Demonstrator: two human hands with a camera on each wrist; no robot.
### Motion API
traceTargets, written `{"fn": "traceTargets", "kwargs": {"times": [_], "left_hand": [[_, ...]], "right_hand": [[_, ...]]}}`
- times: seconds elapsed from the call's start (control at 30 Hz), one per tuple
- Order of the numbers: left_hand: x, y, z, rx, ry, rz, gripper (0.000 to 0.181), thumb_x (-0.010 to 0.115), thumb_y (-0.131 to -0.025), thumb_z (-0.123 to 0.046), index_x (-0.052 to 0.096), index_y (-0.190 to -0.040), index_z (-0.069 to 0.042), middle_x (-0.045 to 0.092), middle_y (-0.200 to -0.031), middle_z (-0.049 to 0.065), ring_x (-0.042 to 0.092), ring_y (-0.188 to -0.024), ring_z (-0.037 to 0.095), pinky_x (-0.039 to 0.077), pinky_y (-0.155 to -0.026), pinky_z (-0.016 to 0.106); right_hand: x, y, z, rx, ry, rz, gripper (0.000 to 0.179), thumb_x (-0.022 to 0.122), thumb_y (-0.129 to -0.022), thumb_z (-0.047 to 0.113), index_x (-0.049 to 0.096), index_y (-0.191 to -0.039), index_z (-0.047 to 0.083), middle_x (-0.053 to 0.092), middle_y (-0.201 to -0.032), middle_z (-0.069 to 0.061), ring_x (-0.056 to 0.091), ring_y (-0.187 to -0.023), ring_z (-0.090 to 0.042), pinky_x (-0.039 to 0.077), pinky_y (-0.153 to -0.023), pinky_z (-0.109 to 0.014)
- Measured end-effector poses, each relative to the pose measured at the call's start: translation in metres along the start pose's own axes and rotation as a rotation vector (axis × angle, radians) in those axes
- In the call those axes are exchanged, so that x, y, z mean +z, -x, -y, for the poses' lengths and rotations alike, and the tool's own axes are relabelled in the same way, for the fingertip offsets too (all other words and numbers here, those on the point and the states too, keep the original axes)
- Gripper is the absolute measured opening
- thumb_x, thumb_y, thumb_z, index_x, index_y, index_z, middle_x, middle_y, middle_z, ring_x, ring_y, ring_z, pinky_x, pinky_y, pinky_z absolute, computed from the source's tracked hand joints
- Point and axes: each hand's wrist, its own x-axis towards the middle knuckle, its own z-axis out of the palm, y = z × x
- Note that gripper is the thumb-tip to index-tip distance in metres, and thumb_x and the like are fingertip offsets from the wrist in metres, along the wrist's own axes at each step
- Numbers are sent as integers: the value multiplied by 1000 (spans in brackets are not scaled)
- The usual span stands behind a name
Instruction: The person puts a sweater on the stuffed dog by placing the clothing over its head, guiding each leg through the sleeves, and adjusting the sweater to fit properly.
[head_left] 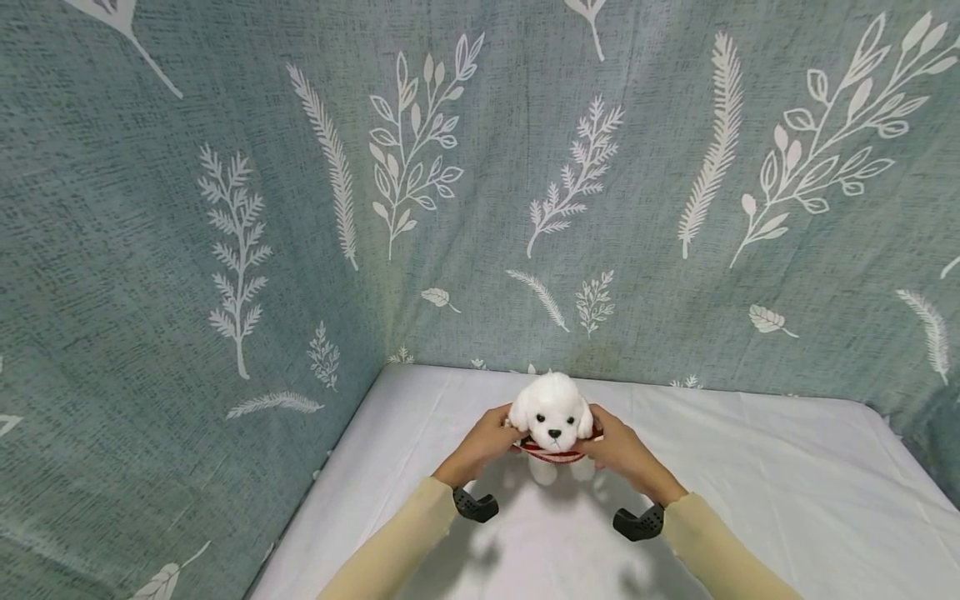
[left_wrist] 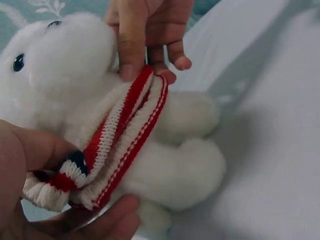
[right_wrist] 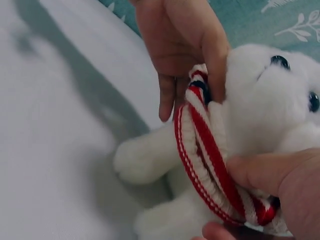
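Standing on a white-covered surface (head_left: 750, 483), a white plush dog (head_left: 554, 408) is shown in the head view, near the far edge of the cloth and turned toward the camera. A knitted garment (head_left: 553, 455) in red and white is worn below its head, and the dog is flanked by the left hand (head_left: 487, 439) and the right hand (head_left: 618, 443), one on each side at the neck. Cream sleeves (head_left: 405, 542) are seen on both arms, and a black device (head_left: 639, 523) is worn at each wrist. The surface is backed by blue-green fabric (head_left: 480, 208) printed with white leaves and sprigs.

In the left wrist view, the garment's bunched side, where a dark blue patch is also shown, is pinched between the left thumb and fingers. The opposite edge is touched by the right thumb, with the other right fingers spread below it. The plush legs are left uncovered by the knit.

In the right wrist view, the garment is gripped by the right hand, the thumb being laid on the striped band and a fingertip seen beneath its lower edge. The far side, close under the head, is held by the left hand.
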Motion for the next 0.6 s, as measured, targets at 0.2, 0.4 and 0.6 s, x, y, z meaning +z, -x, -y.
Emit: {"fn": "traceTargets", "kwargs": {"times": [0.2, 0.4, 0.6], "left_hand": [[-5, 7, 2, 20, 32, -4, 40, 59, -96, -11, 63, -136, -12, 66, -104, 7, 61, -89, 20, 56, -84, 51], [-5, 7, 8, 30, 64, 79, 55, 72, -96, -23, 52, -146, -12, 63, -123, 9, 66, -96, 23, 56, -85, 51], [2, 4, 7, 120, 99, 161, 69, 81, -88, -14, 47, -148, -14, 57, -137, 6, 60, -113, 21, 55, -86, 39]], "right_hand": [[-4, 3, -5, -13, -21, 70, 68, 78, -93, 25, 46, -151, 12, 59, -126, -14, 63, -97, -30, 55, -74, -44], [-8, 3, -10, -68, -33, 101, 74, 83, -87, 17, 45, -150, 12, 56, -125, -17, 61, -94, -26, 52, -71, -46], [-7, 2, -11, -90, 1, 55, 72, 85, -84, 17, 50, -146, 14, 61, -122, -13, 59, -97, -28, 51, -70, -41]]}}
